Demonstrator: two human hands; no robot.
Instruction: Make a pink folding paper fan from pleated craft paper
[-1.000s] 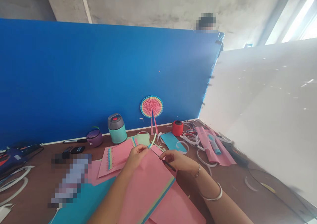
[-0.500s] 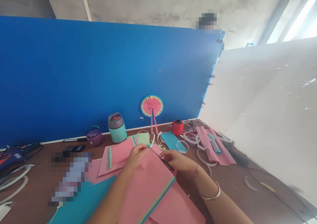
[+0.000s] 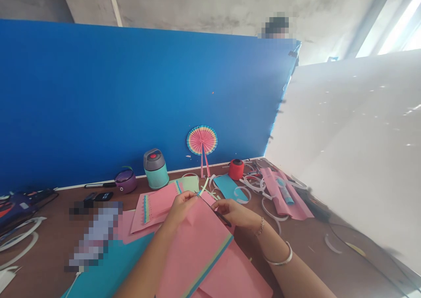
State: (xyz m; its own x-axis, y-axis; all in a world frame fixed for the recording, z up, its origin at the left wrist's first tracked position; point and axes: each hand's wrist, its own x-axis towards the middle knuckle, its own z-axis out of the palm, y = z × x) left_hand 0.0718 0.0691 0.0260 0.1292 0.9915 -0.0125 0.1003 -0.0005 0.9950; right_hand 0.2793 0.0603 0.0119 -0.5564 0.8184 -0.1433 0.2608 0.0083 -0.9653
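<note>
A large pink sheet point(image 3: 194, 249) with a blue and yellow stripe along its lower right edge lies in front of me. My left hand point(image 3: 185, 206) is closed on its upper corner. Fingers of my right hand point(image 3: 232, 212) are wrapped round dark-handled scissors point(image 3: 223, 219), whose blades run along the sheet's upper right edge toward my left fingertips. Thin pale green strips point(image 3: 204, 187) stick up just beyond the blades. Another pink sheet point(image 3: 238, 269) lies underneath.
Behind stand a teal flask point(image 3: 156, 175), a purple pot point(image 3: 125, 181), a red roll point(image 3: 236, 170) and a pleated pink fan point(image 3: 201, 141) against the blue partition. Curled white strips point(image 3: 255, 184) and crumpled pink paper point(image 3: 274, 192) lie right. A blue sheet point(image 3: 115, 263) is left.
The pale green strip beyond the scissors has tilted further right. Both hands keep nearly the same place on the sheet and scissors.
</note>
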